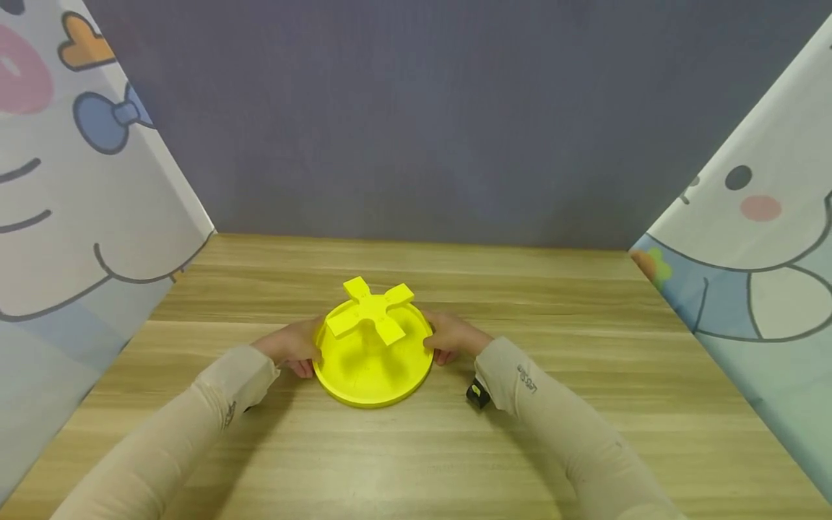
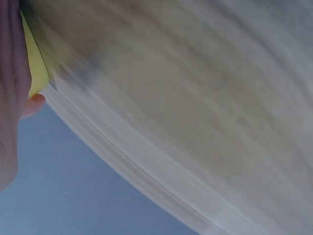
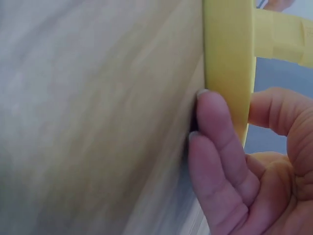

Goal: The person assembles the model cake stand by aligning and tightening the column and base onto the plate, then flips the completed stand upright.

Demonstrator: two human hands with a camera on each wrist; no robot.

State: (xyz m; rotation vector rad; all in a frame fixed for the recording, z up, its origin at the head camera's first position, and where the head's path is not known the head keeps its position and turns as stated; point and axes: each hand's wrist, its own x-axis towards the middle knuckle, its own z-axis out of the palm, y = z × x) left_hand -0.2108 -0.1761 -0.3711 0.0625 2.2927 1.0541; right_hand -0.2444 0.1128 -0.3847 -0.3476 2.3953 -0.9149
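Observation:
A bright yellow round base (image 1: pixel 354 379) with a raised rim is held between both hands over the wooden table. From its middle rises a short post topped by a four-armed cross (image 1: pixel 373 308). My left hand (image 1: pixel 297 346) grips the rim on the left side; the left wrist view catches only part of that hand (image 2: pixel 11 93) and a yellow sliver. On the opposite side my right hand (image 1: pixel 453 336) pinches the rim. In the right wrist view its thumb lies over the edge, while curled fingers (image 3: pixel 217 127) press the outer wall and underside.
Wood-grain table (image 1: pixel 390 469) spreads around the hands. A dark grey panel (image 1: pixel 416 130) stands behind it, and white cartoon-printed sheets (image 1: pixel 760 289) flank both sides. A small black device (image 1: pixel 477 393) sits at the right wrist.

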